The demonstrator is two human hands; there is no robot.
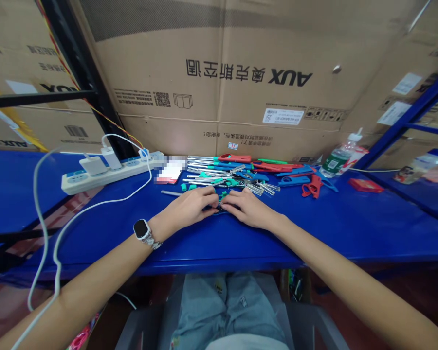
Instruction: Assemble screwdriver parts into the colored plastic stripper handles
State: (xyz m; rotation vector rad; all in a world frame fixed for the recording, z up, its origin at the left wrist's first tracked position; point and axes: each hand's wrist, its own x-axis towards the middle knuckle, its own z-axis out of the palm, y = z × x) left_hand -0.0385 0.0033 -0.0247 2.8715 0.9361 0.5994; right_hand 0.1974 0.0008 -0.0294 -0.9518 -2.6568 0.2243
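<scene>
My left hand [201,204] and my right hand [246,208] meet at the middle of the blue table, fingertips nearly touching. The fingers of both are closed in a pinch. Whatever small piece lies between them is mostly hidden; a bit of something dark shows under the fingertips. Just beyond them is a small green plastic piece [223,195]. A heap of slim metal tubes [199,181], clear plastic parts [254,188] and more green pieces lies behind my hands. Red plastic casings [235,158] and blue plastic casings [295,181], some with finger loops, are among and beside these.
A white power strip [113,172] with chargers stands at the left, its cable [95,203] running over the table [350,228]. A phone-like card [171,172] lies behind my left hand. To the right are a bottle [339,158] and a red box [365,185]. Cardboard [219,97] walls the back.
</scene>
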